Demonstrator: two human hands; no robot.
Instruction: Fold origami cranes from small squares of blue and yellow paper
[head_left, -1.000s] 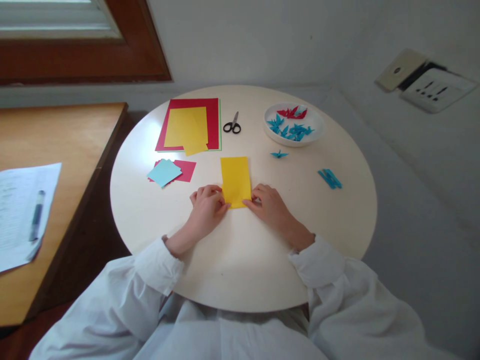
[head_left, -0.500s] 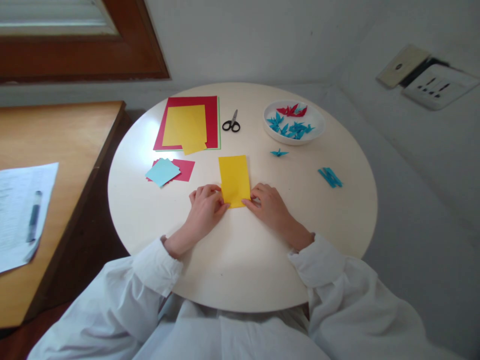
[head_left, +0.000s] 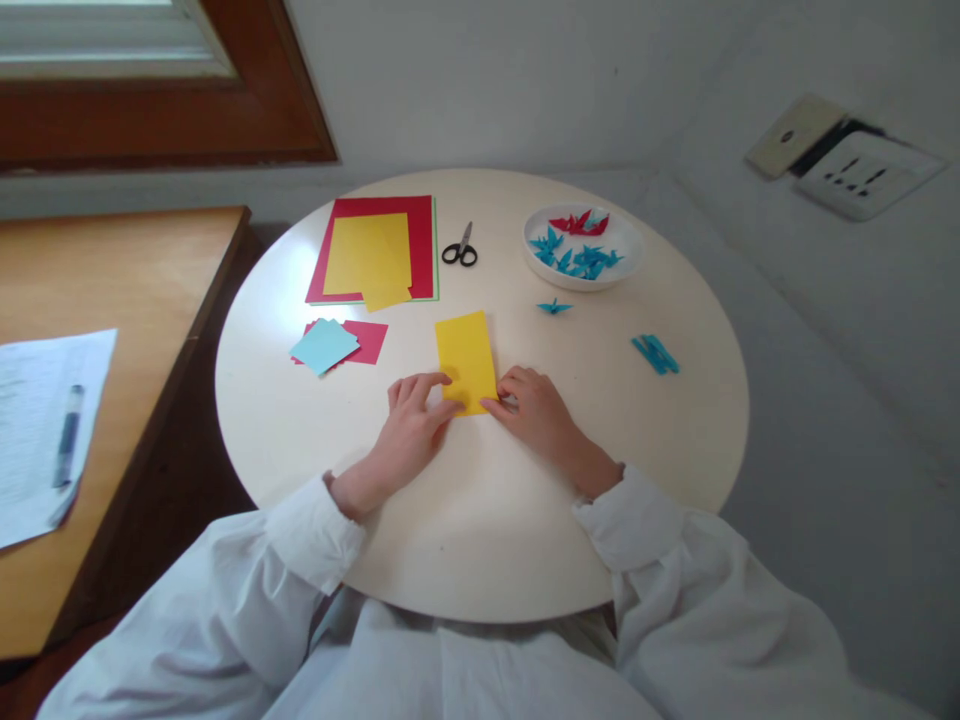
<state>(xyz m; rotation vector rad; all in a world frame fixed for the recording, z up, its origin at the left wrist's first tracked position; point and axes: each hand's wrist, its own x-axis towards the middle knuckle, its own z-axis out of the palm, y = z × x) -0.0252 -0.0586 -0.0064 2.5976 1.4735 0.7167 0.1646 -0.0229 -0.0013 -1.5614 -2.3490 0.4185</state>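
A folded yellow paper rectangle lies on the round cream table, just in front of me. My left hand rests at its near left corner, fingers stretched out flat onto the paper's edge. My right hand sits at the near right corner, fingers curled and pinching the paper's edge.
Farther back lie red and yellow sheets, black scissors and a white dish of blue and red folded cranes. One blue crane, a blue folded piece and small blue and red squares lie loose. A wooden desk stands left.
My left hand's fingers have uncurled and slid forward onto the yellow paper's left edge. The paper has turned slightly. My right hand has stayed at its corner.
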